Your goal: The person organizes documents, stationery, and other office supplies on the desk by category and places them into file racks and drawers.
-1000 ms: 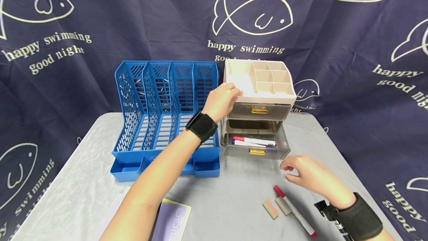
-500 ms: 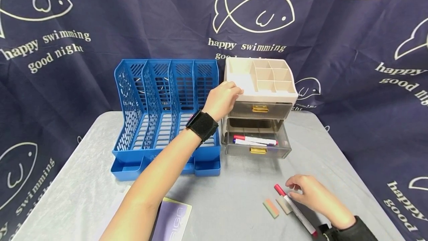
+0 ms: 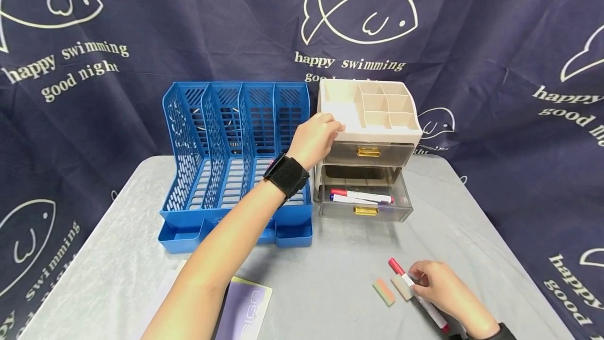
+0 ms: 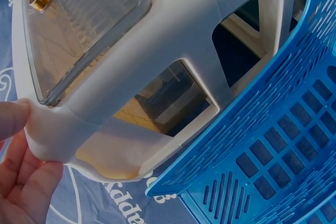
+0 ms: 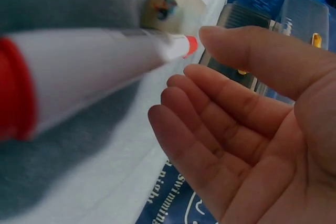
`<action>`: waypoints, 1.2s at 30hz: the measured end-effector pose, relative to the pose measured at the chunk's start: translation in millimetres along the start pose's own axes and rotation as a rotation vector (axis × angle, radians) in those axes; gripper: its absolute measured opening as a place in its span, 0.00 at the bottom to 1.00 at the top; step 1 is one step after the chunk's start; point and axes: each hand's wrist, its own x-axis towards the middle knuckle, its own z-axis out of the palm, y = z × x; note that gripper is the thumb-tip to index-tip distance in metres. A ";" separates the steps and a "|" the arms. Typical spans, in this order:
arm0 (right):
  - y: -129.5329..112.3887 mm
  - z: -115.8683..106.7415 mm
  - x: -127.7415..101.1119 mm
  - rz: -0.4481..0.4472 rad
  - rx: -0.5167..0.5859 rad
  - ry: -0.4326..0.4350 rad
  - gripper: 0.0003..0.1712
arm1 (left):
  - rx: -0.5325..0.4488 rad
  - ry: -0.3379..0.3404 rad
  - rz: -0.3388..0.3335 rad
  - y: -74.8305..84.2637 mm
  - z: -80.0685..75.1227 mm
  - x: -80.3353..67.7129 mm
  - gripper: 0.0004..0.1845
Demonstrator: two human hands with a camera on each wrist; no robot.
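My left hand (image 3: 313,138) holds the front left corner of a white desk organizer (image 3: 377,134), thumb and fingers on either side of the edge in the left wrist view. Its lower clear drawer (image 3: 403,211) is pulled out, with a red-capped marker (image 3: 365,196) and a blue-capped marker (image 3: 349,200) inside. Down on the grey cloth lies another red-capped marker (image 3: 430,309). Right beside it is my right hand (image 3: 445,288), thumb apart from the loosely bent fingers (image 5: 210,129). A tan eraser (image 3: 401,287) lies against that marker, a pink-and-green eraser (image 3: 384,291) to its left.
A blue file rack (image 3: 236,216) with upright dividers and small front trays stands left of the organizer. Purple booklets (image 3: 243,308) lie at the front, partly under my left forearm. A dark blue fish-print curtain (image 3: 255,30) hangs behind the table (image 3: 330,277).
My right hand has moved down from near the open drawer to the loose red-capped marker. My left hand stays at the organizer's corner.
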 end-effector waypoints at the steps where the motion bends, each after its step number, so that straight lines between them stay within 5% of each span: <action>1: 0.0 1.0 -0.2 0.022 0.004 -0.003 0.10 | -0.001 0.000 0.000 -0.1 0.0 0.1 0.11; 13: 3.1 10.1 -5.4 0.123 0.051 0.004 0.09 | -0.002 0.012 0.004 0.5 -1.9 -0.2 0.11; 20: 6.9 11.0 -10.9 0.073 0.069 -0.037 0.10 | 0.000 0.011 0.001 -0.3 -1.4 -0.6 0.11; 36: 7.8 16.4 -14.1 0.051 0.039 0.014 0.12 | -0.009 0.007 0.001 0.4 -1.2 -1.0 0.11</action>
